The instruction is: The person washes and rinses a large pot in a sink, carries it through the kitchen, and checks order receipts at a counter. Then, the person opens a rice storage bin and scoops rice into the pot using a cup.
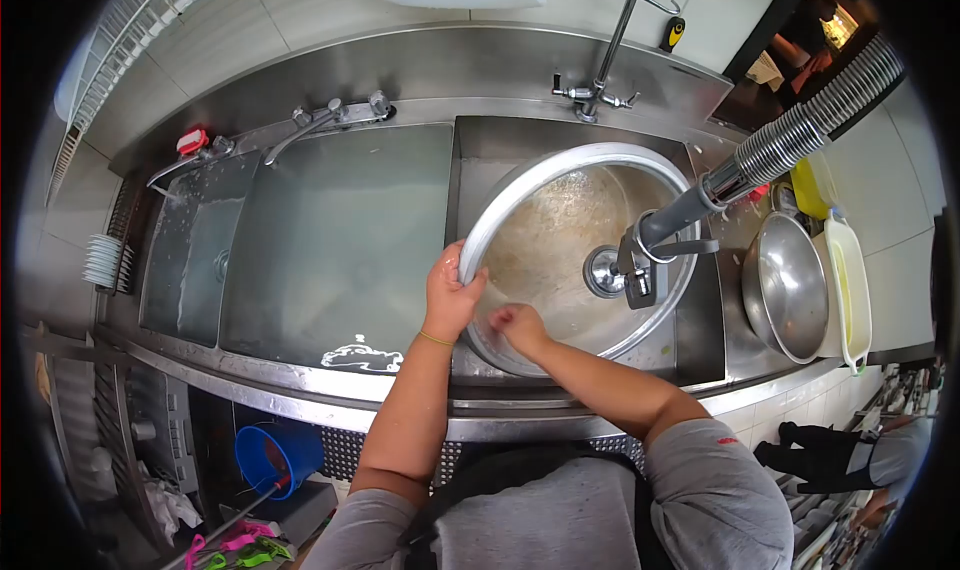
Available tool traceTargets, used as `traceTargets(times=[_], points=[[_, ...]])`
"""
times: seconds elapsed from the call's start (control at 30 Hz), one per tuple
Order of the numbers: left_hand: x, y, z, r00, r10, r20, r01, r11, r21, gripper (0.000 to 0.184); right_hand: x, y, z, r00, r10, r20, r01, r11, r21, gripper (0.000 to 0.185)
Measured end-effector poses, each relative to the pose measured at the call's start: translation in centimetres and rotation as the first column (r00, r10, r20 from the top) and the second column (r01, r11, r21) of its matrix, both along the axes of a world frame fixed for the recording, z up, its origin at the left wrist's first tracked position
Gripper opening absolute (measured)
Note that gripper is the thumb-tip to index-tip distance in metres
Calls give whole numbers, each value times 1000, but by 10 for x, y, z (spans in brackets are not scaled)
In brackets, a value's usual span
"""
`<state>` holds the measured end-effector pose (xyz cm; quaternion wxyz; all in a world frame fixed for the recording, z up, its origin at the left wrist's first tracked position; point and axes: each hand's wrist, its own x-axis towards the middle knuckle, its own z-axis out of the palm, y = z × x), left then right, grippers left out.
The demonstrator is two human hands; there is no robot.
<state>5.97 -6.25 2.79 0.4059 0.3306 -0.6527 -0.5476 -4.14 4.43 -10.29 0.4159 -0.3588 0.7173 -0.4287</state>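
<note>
A large round metal pot point(485, 220) sits tilted in the right-hand sink basin, its wide mouth facing me and its inside wet and brownish. My left hand point(452, 292) grips the pot's rim at the left side, thumb inside and fingers around the outer edge. Within the mouth, near the lower left wall, my right hand point(518, 330) is curled closed and blurred at the fingers. Whatever it may hold is too smeared to name. A spray head point(642, 270) on a coiled metal hose point(810, 105) hangs in front of the pot's right side.
Left of the pot lies a basin of cloudy water point(340, 240), with a smaller basin point(205, 240) beyond. A steel bowl point(785, 288) and a pale tub point(850, 290) stand at right. Below left is a blue bucket point(270, 460). Another person point(870, 460) is at far right.
</note>
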Motion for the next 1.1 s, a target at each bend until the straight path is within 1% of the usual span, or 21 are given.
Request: traceTargets(times=[0.03,0.07,0.17,0.2,0.27,0.3,0.37,0.4,0.5,0.6,0.7,0.73,0.77,0.83,0.87,0.93,0.97,1.0,1.03,1.07,1.1], points=[[0,-1,-4,1000,6,4,-6,1000,-24,33,-19,20,-27,967,118,-224,-90,987,131,10],[0,-1,-4,1000,13,9,-12,999,-49,33,-25,28,-27,872,255,-418,-145,950,276,10],[1,-2,-4,997,-35,64,39,998,-59,37,-14,16,-27,994,84,-74,-71,983,169,7],[1,-1,-2,996,-41,77,44,998,-36,37,-1,4,-14,995,-37,88,29,995,91,7],[4,-1,2,993,-51,108,50,999,9,37,1,0,-5,967,-63,245,54,997,47,6],[4,-1,1,997,-48,65,48,999,9,37,3,-2,-4,942,-74,326,72,997,20,6],[1,0,-3,999,-47,-17,48,999,7,38,-19,14,-13,993,65,95,-80,982,170,6],[1,1,-1,999,-48,6,48,999,-11,38,-25,18,-12,989,147,-15,-138,957,255,6],[1,1,6,997,-45,68,46,999,-18,38,4,-16,6,938,-116,327,96,993,75,7],[3,3,8,996,-50,72,48,998,26,38,5,-25,30,818,-125,562,159,987,-11,10],[0,1,2,998,-52,-17,52,999,-10,38,-7,-3,-8,983,-1,185,-34,982,185,7],[-2,1,3,998,-54,-30,54,999,-5,38,-10,-7,-13,984,56,170,-89,977,195,12],[-3,2,4,998,-51,-43,52,999,6,38,-9,-22,-8,943,-40,331,23,998,55,10],[1,1,11,996,-64,61,63,998,17,40,6,-53,9,750,-142,646,301,943,-143,10],[3,2,12,991,-72,114,70,997,26,40,15,-50,15,781,-152,605,318,932,-176,10],[0,2,-8,999,-39,15,39,999,-26,37,29,-43,25,838,-173,517,347,901,-260,12],[-2,0,-14,999,-20,-36,18,998,-55,36,21,-27,3,972,-56,226,101,976,-194,14],[-2,0,-13,999,-20,-38,18,999,-48,37,-1,-3,-40,991,117,-66,-121,991,-51,16],[-2,1,-11,999,-19,-37,18,999,-40,37,-50,25,-87,856,351,-380,-357,932,58,21],[-1,1,-8,999,-18,-36,17,999,-33,38,-98,53,-132,585,491,-645,-515,840,173,26],[-1,1,-3,1000,-17,12,18,999,-41,38,-119,48,-50,700,606,-377,-168,653,738,32]])
